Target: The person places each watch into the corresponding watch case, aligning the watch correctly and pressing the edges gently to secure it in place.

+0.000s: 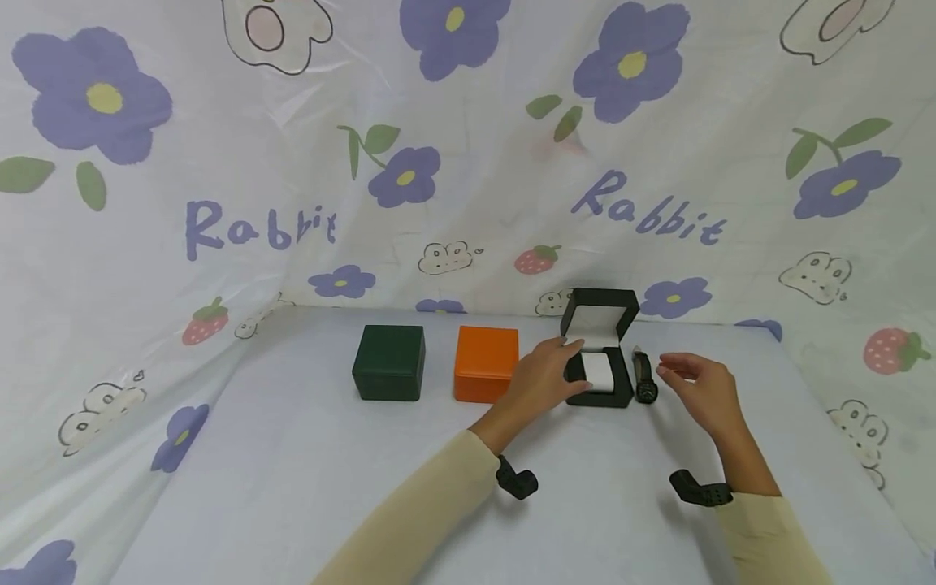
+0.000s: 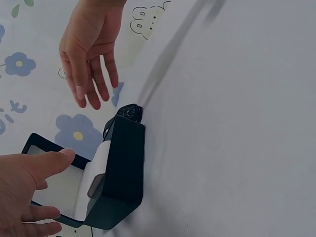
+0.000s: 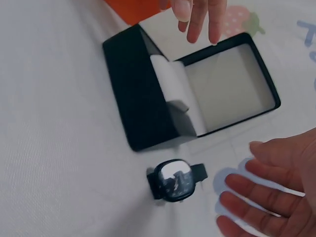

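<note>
A black watch box [image 1: 623, 388] stands with its lid [image 1: 601, 297] raised, showing a pale lining and a white cushion [image 1: 598, 372] inside. My left hand [image 1: 539, 375] is at the box's left side, its fingers extended by the lid's edge and its thumb apart from them. Just right of the box lies a black wristwatch [image 1: 645, 382], its dial [image 3: 176, 180] facing up in the right wrist view. Beyond the watch my right hand [image 1: 704, 392] hovers with relaxed, parted fingers and nothing in them.
An orange box [image 1: 483, 354] stands closed to the left of the black one, partly behind my left hand. Farther left is a closed dark green box [image 1: 389, 362]. A white cloth [image 1: 468, 179] printed with flowers and rabbits hangs behind the white table [image 1: 307, 487].
</note>
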`<state>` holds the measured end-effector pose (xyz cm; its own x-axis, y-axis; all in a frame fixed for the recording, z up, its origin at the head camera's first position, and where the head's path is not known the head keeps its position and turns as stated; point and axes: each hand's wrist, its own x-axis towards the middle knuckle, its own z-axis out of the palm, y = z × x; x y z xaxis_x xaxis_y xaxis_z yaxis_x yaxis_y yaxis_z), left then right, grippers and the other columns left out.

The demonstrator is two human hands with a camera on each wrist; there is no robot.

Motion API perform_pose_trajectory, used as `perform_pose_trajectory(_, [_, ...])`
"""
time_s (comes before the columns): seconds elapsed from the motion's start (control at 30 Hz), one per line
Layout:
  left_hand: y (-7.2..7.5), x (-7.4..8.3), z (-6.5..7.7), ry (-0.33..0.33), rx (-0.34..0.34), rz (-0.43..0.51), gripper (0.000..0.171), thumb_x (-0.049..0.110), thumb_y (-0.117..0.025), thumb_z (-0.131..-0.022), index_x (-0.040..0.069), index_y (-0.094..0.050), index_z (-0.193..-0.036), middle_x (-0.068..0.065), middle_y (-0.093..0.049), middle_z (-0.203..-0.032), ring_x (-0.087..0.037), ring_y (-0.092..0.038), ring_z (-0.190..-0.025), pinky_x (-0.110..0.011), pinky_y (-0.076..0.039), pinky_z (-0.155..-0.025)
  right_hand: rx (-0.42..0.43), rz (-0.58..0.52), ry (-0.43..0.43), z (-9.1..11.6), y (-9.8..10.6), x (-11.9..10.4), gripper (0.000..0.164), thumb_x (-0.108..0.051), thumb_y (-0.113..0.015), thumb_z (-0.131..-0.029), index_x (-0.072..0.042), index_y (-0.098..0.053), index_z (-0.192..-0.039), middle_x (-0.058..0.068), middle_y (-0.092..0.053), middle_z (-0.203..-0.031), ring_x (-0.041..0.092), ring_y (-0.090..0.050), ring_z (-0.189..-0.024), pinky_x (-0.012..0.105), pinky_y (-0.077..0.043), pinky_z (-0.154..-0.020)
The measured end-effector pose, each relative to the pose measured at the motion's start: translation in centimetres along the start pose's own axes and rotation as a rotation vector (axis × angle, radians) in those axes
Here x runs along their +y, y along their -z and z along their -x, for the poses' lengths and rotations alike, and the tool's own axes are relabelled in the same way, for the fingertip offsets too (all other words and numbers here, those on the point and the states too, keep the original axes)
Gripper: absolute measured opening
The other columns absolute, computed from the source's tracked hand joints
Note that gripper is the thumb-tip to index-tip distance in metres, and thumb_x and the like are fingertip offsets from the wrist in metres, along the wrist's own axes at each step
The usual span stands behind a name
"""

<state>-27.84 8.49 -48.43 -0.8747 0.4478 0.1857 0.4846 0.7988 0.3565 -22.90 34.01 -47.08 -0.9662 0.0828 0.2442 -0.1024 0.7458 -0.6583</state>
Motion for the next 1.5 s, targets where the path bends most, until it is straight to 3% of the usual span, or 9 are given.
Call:
perform_pose_trajectory(0.1, [-0.3, 0.1, -0.6, 0.013, -0.031, -0.003, 0.070, 0.051, -0.075, -0.089, 0.024, -0.053, -0.149, -0.006, -0.052, -0.151, -0.020, -0.052, -0.136, -0.039, -0.052, -0.103, -0.053, 0.027, -0.039, -0.3, -0.3, 0.5, 0.037, -0.020, -0.064, -0.100, 0.007, -0.066, -0.126, 0.026, -0.070, -0.116, 0.044, -0.065, -0.107, 0.047, -0.053, -0.080])
perform_pose_trajectory(0.27, [-0.7, 0.2, -1.5, 0.022, -0.064, -0.006, 0.070, 0.051, -0.077, -0.087, 0.022, -0.056, -0.147, -0.005, -0.053, -0.150, -0.019, -0.053, -0.134, -0.036, -0.053, -0.101, -0.130, 0.046, -0.101, -0.6, -0.6, 1.2, 0.042, -0.020, -0.065, -0.099, 0.010, -0.062, -0.128, 0.029, -0.068, -0.117, 0.045, -0.065, -0.107, 0.038, -0.053, -0.075])
perform_pose_trajectory(0.53, [-2.1, -0.1, -2.4, 0.038, -0.119, -0.015, 0.076, 0.052, -0.079, -0.085, 0.020, -0.054, -0.149, -0.001, -0.056, -0.146, -0.016, -0.056, -0.129, -0.032, -0.055, -0.096, -0.252, 0.020, -0.225, -0.6, -1.2, 2.4, 0.048, -0.025, -0.064, -0.100, 0.014, -0.061, -0.128, 0.033, -0.066, -0.119, 0.031, -0.071, -0.081, 0.030, -0.053, -0.063])
perform_pose_trajectory(0.8, [-2.8, -0.3, -3.0, 0.033, -0.098, -0.001, 0.076, 0.051, -0.083, -0.081, 0.018, -0.058, -0.145, -0.004, -0.056, -0.141, -0.016, -0.059, -0.118, -0.028, -0.057, -0.087, -0.237, 0.011, -0.212, -0.8, -2.0, 2.6, 0.043, -0.023, -0.070, -0.096, 0.012, -0.066, -0.121, 0.026, -0.071, -0.107, 0.029, -0.068, -0.081, 0.030, -0.053, -0.062])
perform_pose_trajectory(1.07, [-2.9, 0.6, -3.6, 0.062, -0.133, -0.048, 0.075, 0.052, -0.083, -0.080, 0.023, -0.059, -0.145, -0.004, -0.051, -0.138, -0.016, -0.055, -0.110, -0.026, -0.056, -0.074, -0.207, 0.015, -0.177, -0.9, -1.9, 3.2, 0.037, -0.021, -0.072, -0.096, 0.010, -0.070, -0.116, 0.022, -0.073, -0.103, 0.030, -0.066, -0.088, 0.029, -0.053, -0.061])
perform_pose_trajectory(1.37, [-3.1, 2.3, -4.2, 0.133, -0.147, -0.134, 0.045, 0.047, -0.087, -0.079, 0.016, -0.074, -0.108, -0.006, -0.051, -0.127, -0.018, -0.051, -0.099, -0.030, -0.050, -0.062, -0.165, 0.005, -0.121, -0.8, -2.0, 3.2, 0.028, -0.020, -0.075, -0.093, 0.003, -0.073, -0.108, 0.017, -0.072, -0.100, 0.030, -0.060, -0.094, 0.032, -0.046, -0.069])
perform_pose_trajectory(1.5, [-3.0, 2.7, -4.6, 0.162, -0.159, -0.140, 0.042, 0.042, -0.089, -0.077, 0.015, -0.076, -0.107, -0.009, -0.049, -0.128, -0.020, -0.050, -0.099, -0.032, -0.051, -0.062, -0.137, -0.007, -0.094, -0.8, -2.0, 3.1, 0.025, -0.019, -0.075, -0.093, 0.003, -0.074, -0.106, 0.019, -0.072, -0.102, 0.034, -0.060, -0.099, 0.035, -0.044, -0.073])
